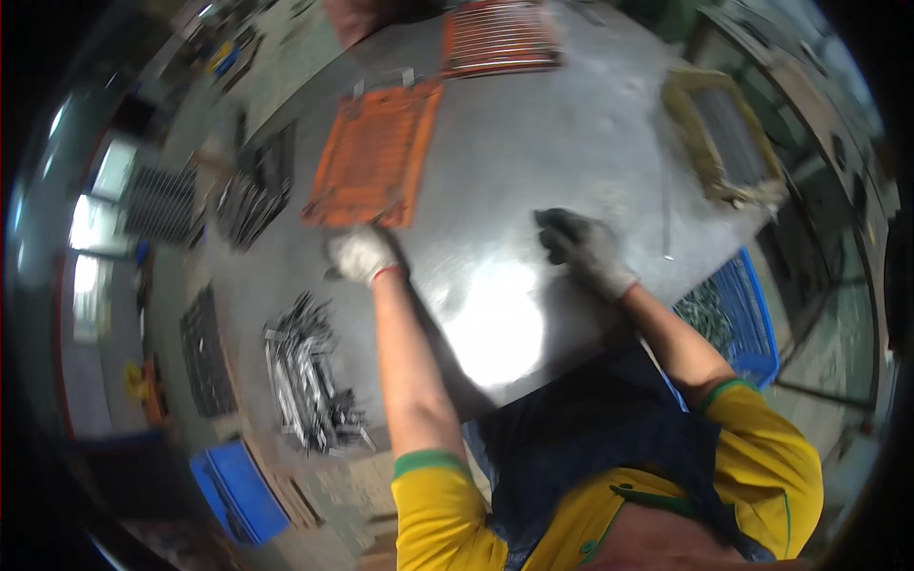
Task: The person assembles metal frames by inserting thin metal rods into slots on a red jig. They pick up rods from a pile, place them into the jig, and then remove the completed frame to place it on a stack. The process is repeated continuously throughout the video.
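My left hand point(363, 256), in a white glove with dark fingertips, is at the near edge of an orange rectangular jig point(369, 157) that lies flat on the metal table point(514, 152). Blur hides its fingers, so I cannot make out a grip. My right hand point(583, 249), gloved the same way, hovers over or rests on the bare metal to the right. Its dark fingertips are apart, and nothing shows between them. Left of my left forearm lies a loose heap of thin metal strips point(312, 376).
A second orange jig holding a row of metal rods point(502, 40) sits at the far edge. To the right lies a cloth-edged tray point(728, 138), near a thin rod point(667, 219). Dark metal parts point(259, 186) are stacked left. A blue basket of small parts point(747, 314) stands below the right edge.
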`<state>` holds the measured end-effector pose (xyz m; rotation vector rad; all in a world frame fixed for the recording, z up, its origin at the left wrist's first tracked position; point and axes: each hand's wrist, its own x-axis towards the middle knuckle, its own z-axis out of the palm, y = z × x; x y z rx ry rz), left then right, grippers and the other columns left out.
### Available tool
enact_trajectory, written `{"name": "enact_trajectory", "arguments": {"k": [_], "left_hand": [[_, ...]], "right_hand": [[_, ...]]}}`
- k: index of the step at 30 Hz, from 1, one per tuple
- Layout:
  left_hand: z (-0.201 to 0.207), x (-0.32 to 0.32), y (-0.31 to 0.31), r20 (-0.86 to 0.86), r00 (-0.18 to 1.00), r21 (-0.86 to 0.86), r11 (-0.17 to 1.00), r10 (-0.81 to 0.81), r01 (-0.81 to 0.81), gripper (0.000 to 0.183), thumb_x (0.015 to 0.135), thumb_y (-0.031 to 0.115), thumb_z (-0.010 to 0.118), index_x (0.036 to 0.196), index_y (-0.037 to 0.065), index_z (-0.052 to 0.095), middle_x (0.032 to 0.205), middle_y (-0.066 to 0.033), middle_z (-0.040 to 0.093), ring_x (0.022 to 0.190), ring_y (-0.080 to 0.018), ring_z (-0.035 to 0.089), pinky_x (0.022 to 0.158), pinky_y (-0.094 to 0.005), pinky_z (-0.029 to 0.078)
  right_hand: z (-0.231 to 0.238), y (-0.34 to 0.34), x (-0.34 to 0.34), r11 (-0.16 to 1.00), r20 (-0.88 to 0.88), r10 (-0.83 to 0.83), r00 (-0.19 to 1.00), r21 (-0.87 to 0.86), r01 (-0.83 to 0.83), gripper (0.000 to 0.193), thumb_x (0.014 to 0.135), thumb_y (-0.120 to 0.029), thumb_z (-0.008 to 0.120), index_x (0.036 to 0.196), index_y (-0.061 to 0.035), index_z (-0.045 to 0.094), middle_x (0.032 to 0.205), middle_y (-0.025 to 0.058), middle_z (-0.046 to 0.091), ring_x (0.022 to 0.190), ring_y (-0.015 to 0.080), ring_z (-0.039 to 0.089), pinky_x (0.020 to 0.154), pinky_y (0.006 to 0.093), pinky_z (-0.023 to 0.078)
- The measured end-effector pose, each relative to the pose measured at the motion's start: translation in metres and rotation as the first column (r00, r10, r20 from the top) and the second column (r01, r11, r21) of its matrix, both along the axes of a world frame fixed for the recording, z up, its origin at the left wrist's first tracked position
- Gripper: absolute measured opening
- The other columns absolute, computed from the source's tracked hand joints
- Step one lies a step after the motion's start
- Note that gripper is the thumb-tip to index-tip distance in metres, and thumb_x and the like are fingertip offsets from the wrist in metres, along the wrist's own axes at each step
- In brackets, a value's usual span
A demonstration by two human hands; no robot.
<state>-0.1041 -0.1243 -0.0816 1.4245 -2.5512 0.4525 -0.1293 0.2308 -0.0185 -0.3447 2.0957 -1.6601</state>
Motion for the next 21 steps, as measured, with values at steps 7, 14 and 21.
{"name": "enact_trajectory", "arguments": {"k": [7, 14, 21], "left_hand": [[0.042, 0.039, 0.024, 0.071, 0.989, 0.116, 0.985, -0.133, 0.124, 0.058, 0.093, 0.037, 0.054, 0.136, -0.001, 0.045, 0.134, -0.0186, 0.053, 0.113, -0.0299, 0.059, 0.092, -0.0372, 0.05], [0.047, 0.096, 0.073, -0.738, 0.645, 0.561, 0.712, 0.198, 0.423, 0.064, 0.087, 0.016, 0.049, 0.146, -0.002, 0.033, 0.144, -0.0209, 0.045, 0.13, -0.0317, 0.049, 0.105, -0.0376, 0.042], [0.065, 0.151, 0.14, -0.775, 0.48, 0.625, 0.608, 0.411, 0.489, 0.068, 0.083, 0.007, 0.045, 0.148, 0.002, 0.027, 0.136, -0.0234, 0.046, 0.103, -0.0338, 0.062, 0.064, -0.0408, 0.06]], "right_hand": [[0.018, 0.018, -0.016, 0.984, 0.102, 0.16, 0.982, -0.096, -0.15, 0.038, 0.099, -0.034, 0.049, 0.124, -0.0073, 0.058, 0.1, 0.0096, 0.069, 0.079, 0.0168, 0.07, 0.075, 0.03, 0.057], [0.079, 0.138, -0.101, 0.943, -0.251, -0.315, 0.915, 0.028, 0.333, 0.037, 0.096, -0.031, 0.052, 0.122, -0.0052, 0.059, 0.095, 0.0133, 0.07, 0.077, 0.0193, 0.07, 0.064, 0.0322, 0.057], [0.057, 0.208, -0.173, 0.438, -0.491, 0.024, 0.871, 0.788, 0.433, 0.027, 0.086, -0.023, 0.056, 0.094, -0.0007, 0.07, 0.093, 0.0224, 0.069, 0.086, 0.0378, 0.068, 0.075, 0.0461, 0.054]]}}
